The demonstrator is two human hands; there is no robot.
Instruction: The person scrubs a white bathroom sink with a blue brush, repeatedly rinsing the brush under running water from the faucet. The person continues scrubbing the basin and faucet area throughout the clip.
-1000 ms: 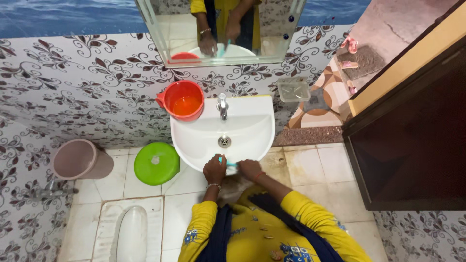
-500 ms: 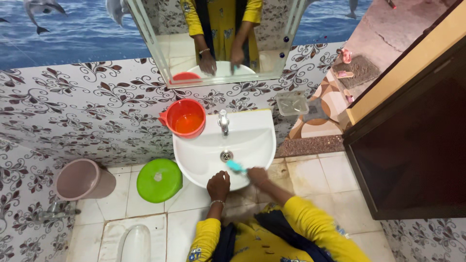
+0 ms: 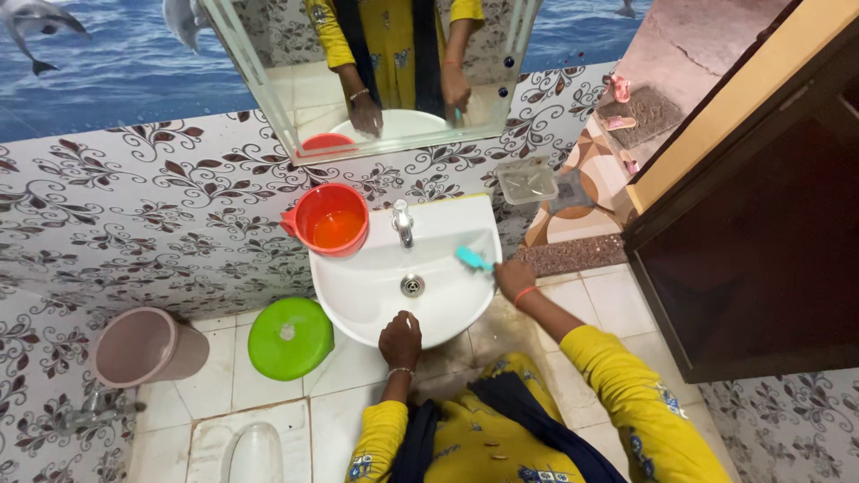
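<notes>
right hand (image 3: 514,278) gripping one teal brush (image 3: 472,259) in one sink (image 3: 358,286), left hand (image 3: 400,341) curling closed on rim, one red mug (image 3: 331,219) sitting beside one tap (image 3: 403,221)

Brush (image 3: 472,259) handle disappears inside the right hand (image 3: 514,277); squat toilet (image 3: 253,452) runs off the bottom edge, mirror (image 3: 376,72) off the top.

- The white basin (image 3: 376,286) is open inside; only the drain (image 3: 412,285) sits at its middle.
- The tap (image 3: 403,222) stands at the back rim, blocking the centre there.
- The red mug (image 3: 332,218) fills the back left corner of the rim.
- The left hand (image 3: 400,340) rests on the front rim.
- The right hand (image 3: 514,278) with the teal brush (image 3: 472,259) takes up the right rim.
- Below left, the green lid (image 3: 290,338) crowds the floor beside the basin.
</notes>
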